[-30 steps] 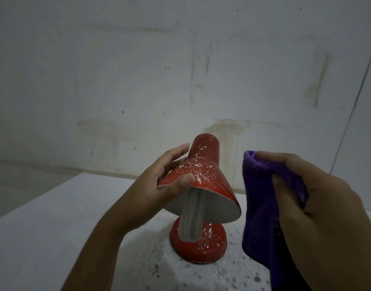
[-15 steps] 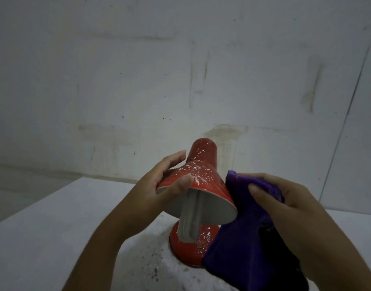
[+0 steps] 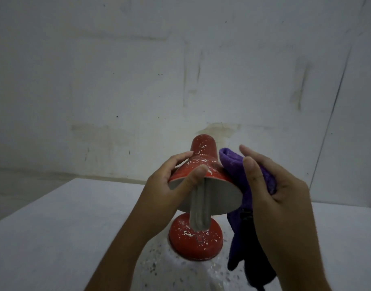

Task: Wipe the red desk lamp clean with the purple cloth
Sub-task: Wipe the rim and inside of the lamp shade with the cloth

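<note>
Since the earlier frames the right hand (image 3: 285,198) has carried the purple cloth (image 3: 241,185) in from 3 o'clock; cloth now presses the right flank of the red desk lamp (image 3: 201,164) shade, thumb and fingers pinching the wad, tail hanging toward 5 o'clock. Left hand (image 3: 170,185) grips the shade rim at 9 o'clock, thumb over the front edge. Bulb (image 3: 198,211) pokes out toward 6. Lamp base sits on the speckled white table (image 3: 54,227), white flecks on the red paint. Stained wall (image 3: 138,80) behind.
</note>
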